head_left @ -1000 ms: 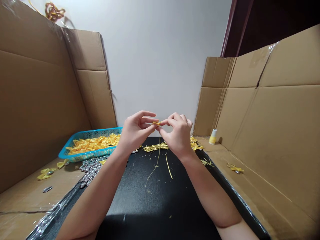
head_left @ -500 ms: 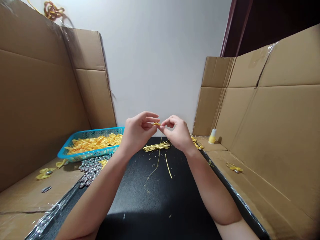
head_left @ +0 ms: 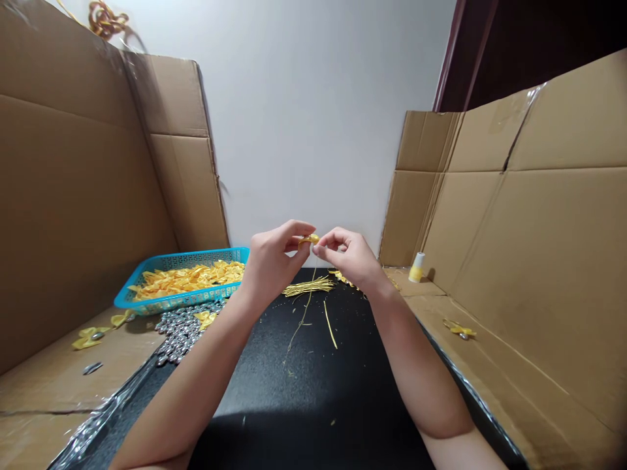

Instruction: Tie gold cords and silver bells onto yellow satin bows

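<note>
In front of the wall my left hand (head_left: 277, 254) pinches a small yellow ribbon bow (head_left: 312, 239) between thumb and fingers. Something shiny shows on the bow, partly covered by the fingertips. Close beside it my right hand (head_left: 347, 254) is closed in a pinch. A thin thread (head_left: 302, 320) hangs from its fingertips and trails over the black tabletop (head_left: 294, 405). Below the hands lies a bundle of yellow strands (head_left: 311, 286). One loose yellow strand (head_left: 330, 325) rests nearer to me.
At left stands a blue basket (head_left: 122, 301) of yellow ribbon pieces, with a pile of silver beads (head_left: 179, 333) before it. More yellow pieces (head_left: 343, 277) lie behind my right wrist. A thread cone (head_left: 416, 267) stands at right. Cardboard walls (head_left: 539, 261) flank the table.
The yellow bow has turned and shows more between the fingertips. My right hand has shifted slightly right, away from the left fingers.
</note>
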`<state>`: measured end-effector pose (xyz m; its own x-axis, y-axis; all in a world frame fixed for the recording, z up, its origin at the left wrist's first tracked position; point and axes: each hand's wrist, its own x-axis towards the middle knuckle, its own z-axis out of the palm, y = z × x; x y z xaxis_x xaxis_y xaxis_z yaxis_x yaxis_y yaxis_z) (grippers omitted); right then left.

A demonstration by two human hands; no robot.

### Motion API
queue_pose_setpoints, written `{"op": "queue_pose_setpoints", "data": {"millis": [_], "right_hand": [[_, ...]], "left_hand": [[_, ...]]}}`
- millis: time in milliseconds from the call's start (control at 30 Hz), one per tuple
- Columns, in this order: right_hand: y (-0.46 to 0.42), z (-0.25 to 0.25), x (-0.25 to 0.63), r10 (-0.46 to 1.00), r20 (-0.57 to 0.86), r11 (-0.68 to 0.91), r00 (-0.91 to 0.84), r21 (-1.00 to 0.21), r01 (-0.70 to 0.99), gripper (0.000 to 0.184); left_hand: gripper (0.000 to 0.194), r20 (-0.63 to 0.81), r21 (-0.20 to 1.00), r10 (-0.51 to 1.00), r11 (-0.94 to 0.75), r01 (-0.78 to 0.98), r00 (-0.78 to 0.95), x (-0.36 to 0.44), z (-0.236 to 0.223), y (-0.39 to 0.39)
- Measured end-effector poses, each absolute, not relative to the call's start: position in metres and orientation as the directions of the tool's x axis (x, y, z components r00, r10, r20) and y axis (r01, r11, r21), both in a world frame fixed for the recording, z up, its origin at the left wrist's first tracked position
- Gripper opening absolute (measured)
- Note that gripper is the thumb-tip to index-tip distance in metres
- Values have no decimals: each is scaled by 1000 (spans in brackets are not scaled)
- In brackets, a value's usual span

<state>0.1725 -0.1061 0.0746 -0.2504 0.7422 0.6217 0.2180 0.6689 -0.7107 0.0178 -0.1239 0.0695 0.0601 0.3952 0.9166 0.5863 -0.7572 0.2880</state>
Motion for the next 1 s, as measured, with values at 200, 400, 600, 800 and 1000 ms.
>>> {"op": "queue_pose_setpoints", "data": {"millis": [200,400,600,800,1000], "right_hand": [[-105,76,181,684,710,728,-165,-653,207,12],[-107,70,170,535,840,759,-87,-433,485,7],[-104,62,156,399,916,718,-41,-285,635,9],[-101,65,161,550,830,788,-94,-479,386,18],[-96,72,171,745,597,644,-295,-760,86,23]], "left_hand": [[19,902,366,433,-770,523,5,14,69,-116],[16,877,447,481,-800,401,-19,14,68,-113],[15,869,472,493,-803,365,-40,15,69,-114],[17,874,458,486,-804,379,-25,14,69,-112],[18,900,378,437,-788,486,9,16,68,-114]]}}
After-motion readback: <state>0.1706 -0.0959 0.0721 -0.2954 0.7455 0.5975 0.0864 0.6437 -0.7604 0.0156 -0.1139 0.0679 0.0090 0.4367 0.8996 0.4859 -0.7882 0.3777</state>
